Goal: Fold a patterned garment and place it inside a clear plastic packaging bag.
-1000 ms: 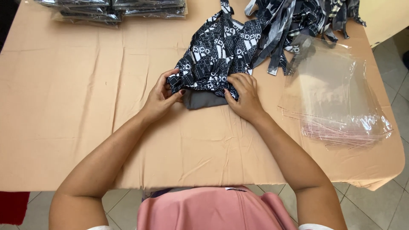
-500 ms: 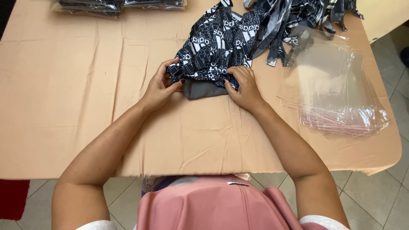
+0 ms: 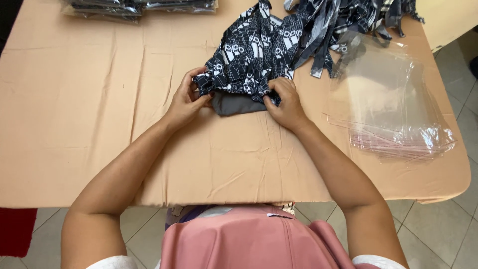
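Both hands gripped a patterned garment on the table.

I saw the garment (image 3: 251,55), black cloth covered in white printed shapes, lying bunched near the middle of the far half of the peach tablecloth (image 3: 99,124), with a plain grey lining (image 3: 236,103) showing along its near edge. My left hand (image 3: 186,99) had its fingers clenched on the garment's left corner, and my right hand (image 3: 286,102) pinched the near hem, fingertips tucked into the cloth. Behind it, touching its far side, lay a heap of similar black-and-white pieces (image 3: 348,20). To the right sat a fanned stack of clear plastic bags (image 3: 393,109), flat and rectangular with pinkish edges. At the far left corner lay a stack of filled, glossy packets (image 3: 134,7) with dark contents; I could not make out any labels on them.
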